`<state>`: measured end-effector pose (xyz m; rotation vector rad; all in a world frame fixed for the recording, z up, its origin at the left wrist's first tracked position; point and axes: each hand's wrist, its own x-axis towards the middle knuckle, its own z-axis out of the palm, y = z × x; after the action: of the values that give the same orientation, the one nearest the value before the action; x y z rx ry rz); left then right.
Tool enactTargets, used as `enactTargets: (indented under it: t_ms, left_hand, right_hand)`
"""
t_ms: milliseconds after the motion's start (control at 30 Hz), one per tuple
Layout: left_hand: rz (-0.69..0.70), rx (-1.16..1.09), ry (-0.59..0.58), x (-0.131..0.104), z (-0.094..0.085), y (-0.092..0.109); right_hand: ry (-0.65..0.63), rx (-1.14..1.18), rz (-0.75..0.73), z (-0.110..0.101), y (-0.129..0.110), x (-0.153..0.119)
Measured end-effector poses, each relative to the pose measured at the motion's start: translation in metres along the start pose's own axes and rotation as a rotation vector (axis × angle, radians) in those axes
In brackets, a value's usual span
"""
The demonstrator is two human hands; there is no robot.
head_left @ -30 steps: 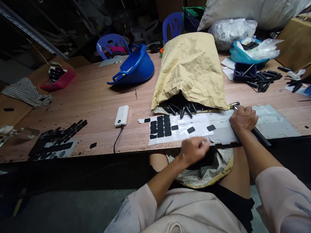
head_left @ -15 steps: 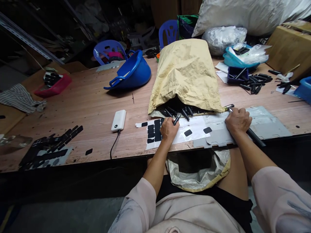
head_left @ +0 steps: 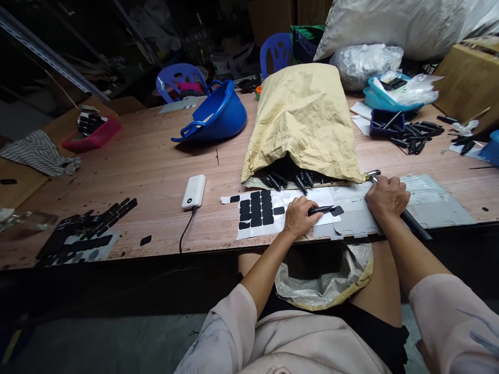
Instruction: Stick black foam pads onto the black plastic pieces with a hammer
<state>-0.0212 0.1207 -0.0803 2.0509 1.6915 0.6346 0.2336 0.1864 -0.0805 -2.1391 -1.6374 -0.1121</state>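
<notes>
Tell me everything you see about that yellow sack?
The yellow sack is wrinkled and bulging, and looks like paper or woven plastic, with a whitish inside at its lower lip. It lies on the wooden table, mouth open toward the near edge, slim black pieces showing at the opening. Its near right corner lies by the metal end of the black-handled tool; contact there is unclear.

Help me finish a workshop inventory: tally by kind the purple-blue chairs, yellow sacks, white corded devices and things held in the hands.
Purple-blue chairs: 2
Yellow sacks: 2 (a full sack on the table, an open sack below its edge)
White corded device: 1
Held things: 2 (black pen-like piece, left hand; black-handled tool, right hand)
Total: 7
</notes>
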Motion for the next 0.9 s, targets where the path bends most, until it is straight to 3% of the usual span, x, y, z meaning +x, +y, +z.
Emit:
enactTargets:
  t_ms: [267,400,500,600,767,900]
  left_hand:
    - [0.025,-0.064,-0.024,0.003,0.002,-0.008]
    - [0.031,-0.101,-0.012,0.002,0.004,-0.008]
    - [0.025,-0.114,-0.015,0.002,0.004,-0.007]
    - [0.005,-0.108,-0.016,0.002,0.003,-0.006]
    - [-0.002,-0.105,-0.050,0.003,0.001,-0.005]
    - [-0.015,-0.101,-0.040,0.003,0.002,-0.005]
  right_hand:
    - [-0.085,0.081,0.052,-0.021,0.007,0.007]
    - [-0.003,0.315,-0.140,-0.037,-0.007,-0.035]
    - [-0.060,0.504,-0.309,-0.039,-0.026,-0.080]
    - [-0.127,0.573,-0.376,-0.037,-0.042,-0.110]
    - [-0.050,0.575,-0.405,-0.036,-0.052,-0.123]
    - [-0.098,0.545,-0.456,-0.031,-0.049,-0.122]
